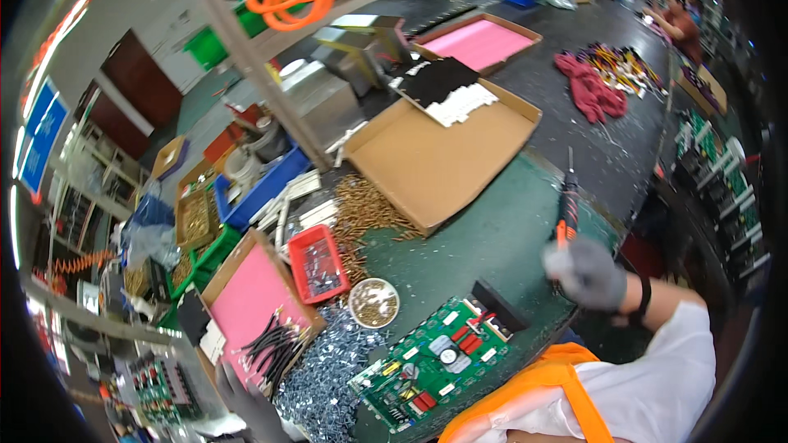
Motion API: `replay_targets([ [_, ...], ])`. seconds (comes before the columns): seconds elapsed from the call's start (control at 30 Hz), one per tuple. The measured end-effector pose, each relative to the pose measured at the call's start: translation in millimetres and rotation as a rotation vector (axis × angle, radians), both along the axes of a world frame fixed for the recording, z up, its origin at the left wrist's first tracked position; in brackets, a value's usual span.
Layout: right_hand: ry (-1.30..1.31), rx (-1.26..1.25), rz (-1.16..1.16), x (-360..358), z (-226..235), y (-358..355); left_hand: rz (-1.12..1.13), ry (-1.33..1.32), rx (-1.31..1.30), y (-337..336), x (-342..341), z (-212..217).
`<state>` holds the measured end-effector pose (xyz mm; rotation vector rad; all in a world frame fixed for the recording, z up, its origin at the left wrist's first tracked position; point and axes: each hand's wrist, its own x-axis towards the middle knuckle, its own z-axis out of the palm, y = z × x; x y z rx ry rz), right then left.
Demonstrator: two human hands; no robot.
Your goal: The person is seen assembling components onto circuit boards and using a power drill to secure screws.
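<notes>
At the left, the gloved left hand was beside a pink-lined cardboard tray, its fingers fairly straight; whether it had hold of anything could not be told. Black cables lay bunched in the tray's near end. Behind, a blue bin held white tubs and mixed small things. Next came a red bin, partly filled with small metal parts, and below it a loose heap of silvery metal pieces spread over the bench. A white bowl held small brassy pieces, and more brass parts were piled behind it.

The green circuit board lay flat on the near edge of the bench, just right of the silvery heap. It already bore many parts, with a black plate standing at its far right end, so the work looked well advanced; which fastenings were left could not be made out. Behind it, a large cardboard tray held black and white sheets at its far corner. At the right, the gloved right hand, blurred, was curled round a screwdriver, tip pointing away from the board.
</notes>
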<state>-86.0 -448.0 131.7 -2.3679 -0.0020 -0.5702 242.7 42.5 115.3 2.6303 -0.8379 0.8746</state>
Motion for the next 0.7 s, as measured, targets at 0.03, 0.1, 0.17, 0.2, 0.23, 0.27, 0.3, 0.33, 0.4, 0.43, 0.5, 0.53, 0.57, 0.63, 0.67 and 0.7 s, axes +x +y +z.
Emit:
replay_targets([
  [0.03,-0.077,-0.091,-0.169,18.0,2.6,-19.7,0.08,0.36,-0.134,4.3,-39.6,6.9],
  [0.1,-0.132,-0.098,-0.222,73.1,-4.3,-69.7,0.239,0.235,-0.069,-9.4,-91.3,-8.8],
  [0.17,-0.029,-0.016,-0.267,133.3,-25.7,-105.4,0.34,0.455,-0.364,-16.7,-133.8,-26.2],
  [0.2,0.087,-0.036,-0.298,162.2,-38.2,-119.5,0.327,0.401,-0.356,-19.7,-153.6,-35.0],
  [0.23,0.149,-0.11,-0.284,189.0,-50.5,-130.6,0.313,0.347,-0.347,-22.2,-169.2,-44.0],
  [0.27,0.31,-0.194,-0.315,212.3,-61.1,-139.9,0.308,0.34,-0.349,-22.2,-183.8,-50.6],
  [0.3,0.338,-0.196,-0.295,232.9,-69.2,-147.1,0.426,0.54,-0.341,-20.2,-198.4,-55.5],
  [0.33,0.437,-0.186,-0.313,250.4,-75.3,-152.0,0.541,0.738,-0.328,-20.0,-209.4,-62.0],
  [0.4,0.45,-0.233,-0.302,271.5,-85.1,-154.1,0.465,0.635,-0.335,-25.5,-222.1,-80.3],
  [0.43,0.501,-0.254,-0.31,276.9,-88.2,-153.4,0.397,0.542,-0.341,-28.5,-226.7,-88.8],
  [0.5,0.492,-0.257,-0.345,281.2,-92.4,-151.2,0.264,0.362,-0.359,-35.0,-233.5,-103.2],
  [0.53,0.524,-0.233,-0.386,281.2,-93.3,-151.4,0.198,0.274,-0.37,-38.4,-235.5,-108.9],
  [0.57,0.512,-0.246,-0.395,280.8,-94.0,-151.9,0.262,0.314,-0.363,-39.6,-237.0,-110.9],
  [0.63,0.535,-0.187,-0.415,279.5,-94.0,-154.6,0.273,0.303,-0.337,-43.0,-237.4,-112.8],
  [0.67,0.536,-0.195,-0.396,279.2,-93.4,-156.5,0.27,0.294,-0.328,-43.4,-237.6,-111.7],
  [0.7,0.545,-0.185,-0.388,279.5,-92.4,-157.8,0.27,0.283,-0.319,-44.0,-237.4,-111.3],
])
